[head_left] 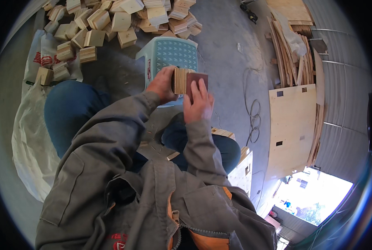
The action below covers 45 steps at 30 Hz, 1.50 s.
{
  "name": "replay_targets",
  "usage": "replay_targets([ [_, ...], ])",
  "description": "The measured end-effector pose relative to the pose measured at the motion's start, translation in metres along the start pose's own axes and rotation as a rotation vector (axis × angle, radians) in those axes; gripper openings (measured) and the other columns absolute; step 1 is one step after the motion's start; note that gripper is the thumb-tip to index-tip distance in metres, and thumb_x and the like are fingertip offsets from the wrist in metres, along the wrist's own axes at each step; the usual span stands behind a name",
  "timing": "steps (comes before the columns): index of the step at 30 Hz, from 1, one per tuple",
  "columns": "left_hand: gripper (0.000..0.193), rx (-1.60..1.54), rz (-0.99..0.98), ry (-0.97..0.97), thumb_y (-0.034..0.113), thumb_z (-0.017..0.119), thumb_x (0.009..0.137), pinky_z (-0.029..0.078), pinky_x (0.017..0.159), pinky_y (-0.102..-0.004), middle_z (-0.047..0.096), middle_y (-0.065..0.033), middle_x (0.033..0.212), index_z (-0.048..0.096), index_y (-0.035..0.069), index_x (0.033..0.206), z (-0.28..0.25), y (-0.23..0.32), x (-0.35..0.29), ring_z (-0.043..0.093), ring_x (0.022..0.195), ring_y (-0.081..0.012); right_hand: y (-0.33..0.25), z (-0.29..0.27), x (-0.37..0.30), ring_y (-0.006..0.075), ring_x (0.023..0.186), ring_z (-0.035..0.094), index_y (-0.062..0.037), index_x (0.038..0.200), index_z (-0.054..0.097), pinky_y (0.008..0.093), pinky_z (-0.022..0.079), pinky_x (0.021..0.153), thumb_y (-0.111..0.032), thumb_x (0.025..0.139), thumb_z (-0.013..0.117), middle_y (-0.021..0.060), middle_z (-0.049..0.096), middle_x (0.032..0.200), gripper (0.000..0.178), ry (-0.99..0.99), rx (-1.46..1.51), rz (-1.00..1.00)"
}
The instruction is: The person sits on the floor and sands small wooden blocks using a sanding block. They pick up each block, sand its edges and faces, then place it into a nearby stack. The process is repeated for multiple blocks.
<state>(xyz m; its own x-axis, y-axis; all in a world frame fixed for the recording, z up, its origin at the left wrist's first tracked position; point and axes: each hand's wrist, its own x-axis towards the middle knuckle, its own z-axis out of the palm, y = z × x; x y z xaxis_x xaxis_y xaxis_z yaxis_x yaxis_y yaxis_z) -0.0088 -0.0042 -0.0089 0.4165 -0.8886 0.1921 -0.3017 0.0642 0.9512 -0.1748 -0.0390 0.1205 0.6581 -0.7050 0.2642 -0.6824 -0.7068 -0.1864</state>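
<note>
My left hand (164,84) grips a block of layered plywood (180,81) from its left side, above a light blue plastic stool (171,51). The plywood's striped edge faces up. Against the block's right side is a flat reddish-brown square piece (202,78), perhaps a sanding pad. My right hand (199,104) holds that square, with its fingers laid over the face and the thumb near the lower left edge. The underside of the plywood block is hidden.
Many loose plywood blocks (121,21) lie piled beyond the stool. A white plastic sack (32,137) spreads at the left. Plywood sheets (292,125) lean against the right wall, and a thin cable (254,118) coils on the floor. More blocks (223,132) sit by my right knee.
</note>
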Motion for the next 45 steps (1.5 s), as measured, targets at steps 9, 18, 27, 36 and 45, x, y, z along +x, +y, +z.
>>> replay_targets([
  [9,0.089,0.022,-0.045,-0.068,0.016,0.091,0.069,0.049,0.112,-0.0475,0.055,-0.0231,0.140,0.046,0.008,0.146,0.006,-0.003,0.000,0.055,0.133,-0.0458,0.001,-0.014,-0.049,0.0437,0.127,0.055,-0.0137,0.142,0.069,0.0545,0.046,0.111,-0.018,0.088,0.080,0.0103,0.053,0.160,0.056,0.044,0.037,-0.060],
  [18,0.093,-0.058,-0.040,0.007,0.017,0.093,0.066,0.049,0.112,-0.0469,0.055,-0.0210,0.140,0.046,0.008,0.145,0.009,0.016,-0.001,0.054,0.133,-0.0445,0.007,0.034,0.091,0.0389,0.128,0.061,-0.0134,0.141,0.070,0.0473,0.047,0.112,-0.022,0.089,0.076,0.0112,0.060,0.155,0.053,0.022,0.063,0.006],
  [27,0.095,-0.027,-0.038,-0.002,0.016,0.093,0.065,0.049,0.113,-0.0464,0.055,-0.0208,0.140,0.045,0.008,0.146,-0.001,0.011,-0.002,0.054,0.134,-0.0442,-0.001,0.031,0.083,0.0392,0.130,0.059,-0.0121,0.142,0.069,0.0483,0.045,0.114,-0.022,0.089,0.077,0.0146,0.057,0.157,0.055,0.010,0.080,0.041],
  [36,0.076,-0.042,0.020,0.025,0.011,0.087,0.073,0.050,0.095,-0.0453,0.058,-0.0197,0.122,0.048,0.006,0.139,0.001,0.012,0.000,0.058,0.112,-0.0394,-0.004,-0.011,-0.052,0.0444,0.125,0.054,-0.0138,0.143,0.068,0.0541,0.046,0.109,-0.020,0.087,0.079,0.0107,0.053,0.161,0.058,0.015,0.098,-0.037],
  [45,0.053,-0.010,0.161,0.164,0.013,0.080,0.086,0.051,0.095,-0.0455,0.060,-0.0200,0.121,0.054,0.006,0.132,0.009,0.003,-0.001,0.061,0.111,-0.0375,-0.018,0.006,0.023,0.0386,0.125,0.060,-0.0141,0.139,0.071,0.0481,0.048,0.110,-0.016,0.085,0.079,0.0116,0.060,0.154,0.055,0.032,0.064,-0.068],
])
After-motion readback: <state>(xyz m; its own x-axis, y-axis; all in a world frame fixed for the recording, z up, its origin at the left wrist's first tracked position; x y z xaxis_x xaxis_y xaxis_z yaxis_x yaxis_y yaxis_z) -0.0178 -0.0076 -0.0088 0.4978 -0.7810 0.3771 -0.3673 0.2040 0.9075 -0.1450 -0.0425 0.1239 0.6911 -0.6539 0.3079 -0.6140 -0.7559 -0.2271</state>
